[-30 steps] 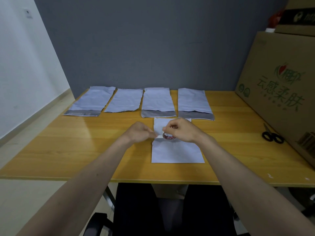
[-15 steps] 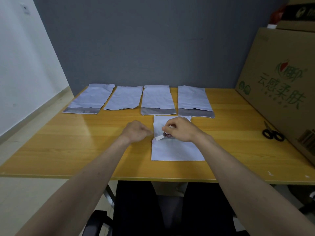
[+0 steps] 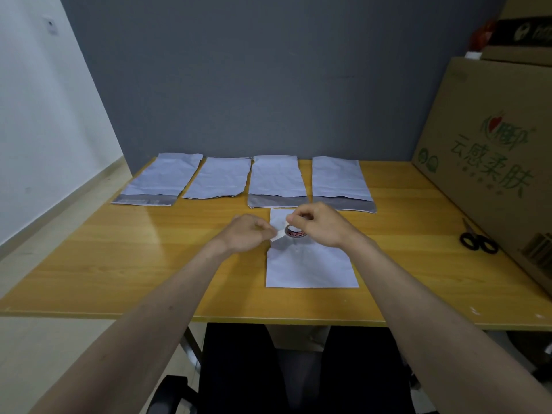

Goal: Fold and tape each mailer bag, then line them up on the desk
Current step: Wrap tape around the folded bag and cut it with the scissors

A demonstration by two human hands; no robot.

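step: taping | right hand [image 3: 324, 227] grips the small white tape roll [image 3: 295, 233] over the folded white plastic mailer bag [image 3: 310, 264] on the wooden table [image 3: 119, 258] | left hand [image 3: 249, 236] pinches the tape end [image 3: 277, 235], I think to draw a strip for the flap

We are reading green printed characters, 云感柔肤, on the side of the large cardboard box [image 3: 490, 162] that is standing at the right edge of the counter [image 3: 119, 264]. Above the characters we are seeing a green and red logo whose lettering is too stylised for us to make out, and to their left a small round green mark. On the dark box [image 3: 525, 31] stacked on top we are catching pale letters, possibly "ho", cut off by the frame. The tape roll [image 3: 295, 233] is carrying red print that is too small for us to read.
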